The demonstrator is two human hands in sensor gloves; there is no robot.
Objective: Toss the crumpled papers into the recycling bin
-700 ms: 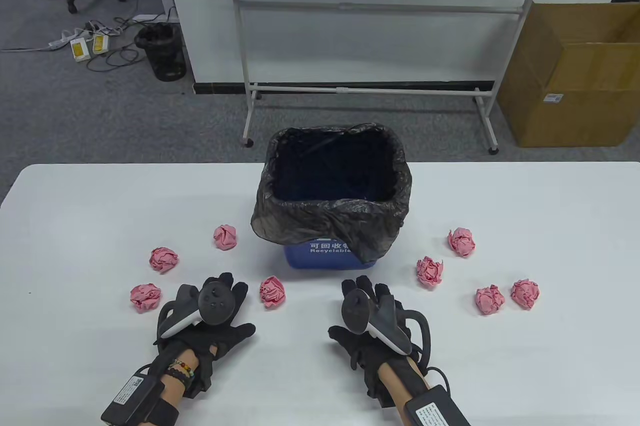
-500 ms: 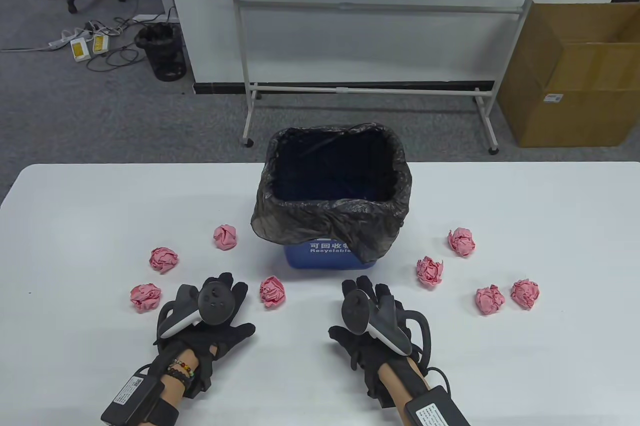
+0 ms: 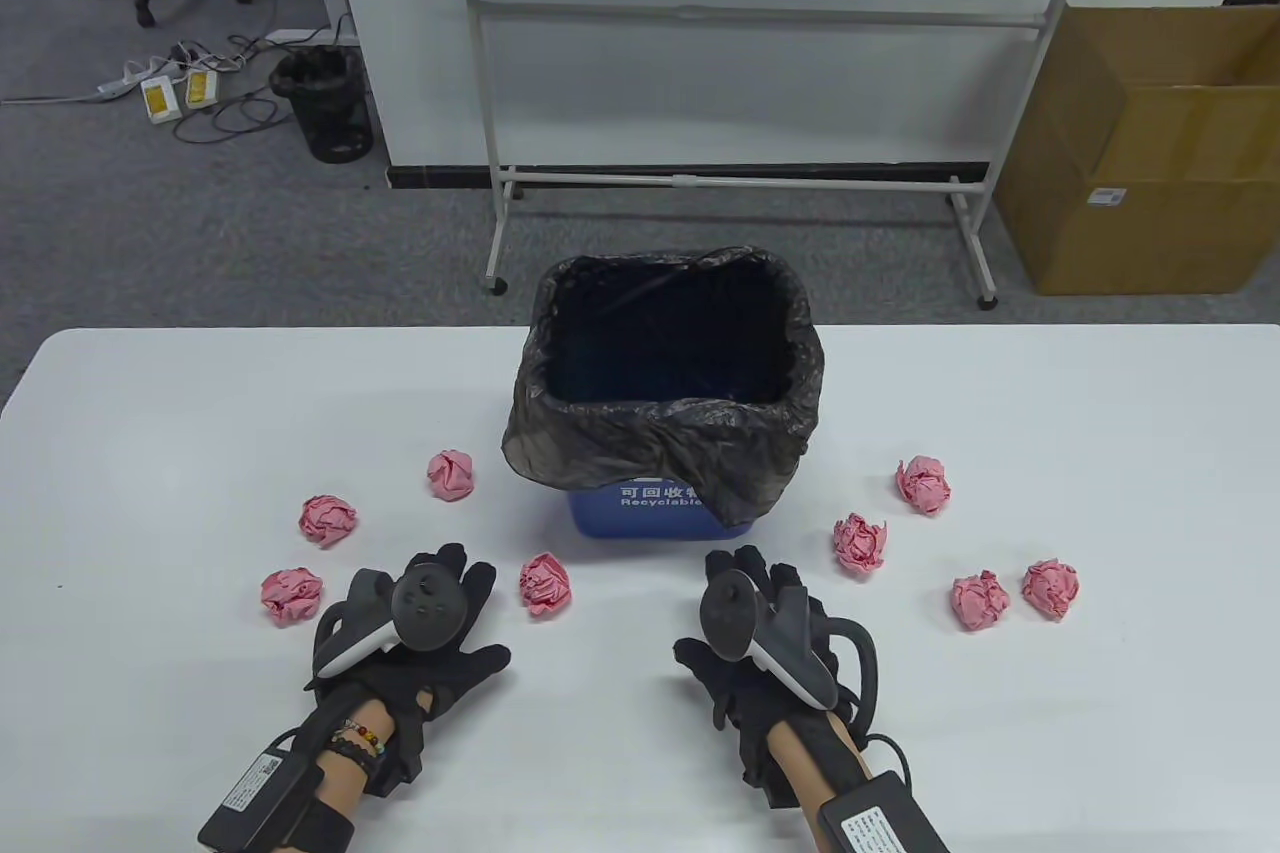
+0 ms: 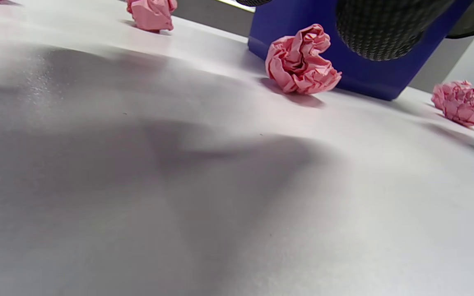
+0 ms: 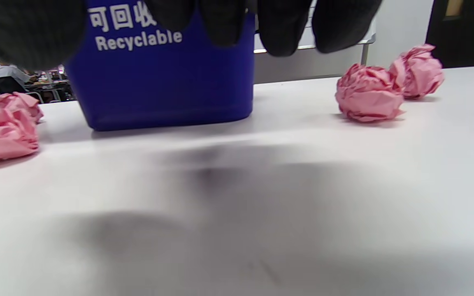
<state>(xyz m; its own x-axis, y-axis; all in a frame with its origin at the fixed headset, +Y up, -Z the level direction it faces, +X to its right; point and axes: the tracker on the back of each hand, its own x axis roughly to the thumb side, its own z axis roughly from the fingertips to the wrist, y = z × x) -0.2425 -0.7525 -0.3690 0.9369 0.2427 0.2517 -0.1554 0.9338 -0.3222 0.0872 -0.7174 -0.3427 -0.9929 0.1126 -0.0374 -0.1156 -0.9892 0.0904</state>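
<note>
Only the right hand [image 3: 765, 633] has shifted since the earlier frames, sliding a touch rightward and toward the bin; everything else sits exactly as it did. On the white table [image 3: 150, 453], the blue recycling bin [image 3: 655, 503] stands mid-table toward the far edge, its black liner [image 3: 665, 433] gaping and showing no pink inside. Nothing tossed yet, then! All eight crumpled papers [image 3: 545, 585] lie on the table: four left of the bin, four right, toward the near edge. The left hand [image 3: 415, 628] lies flat, fingers spread, holding nothing; the right is likewise loose and empty. By this reckoning the job sits at its very start, with every ball left to go.
</note>
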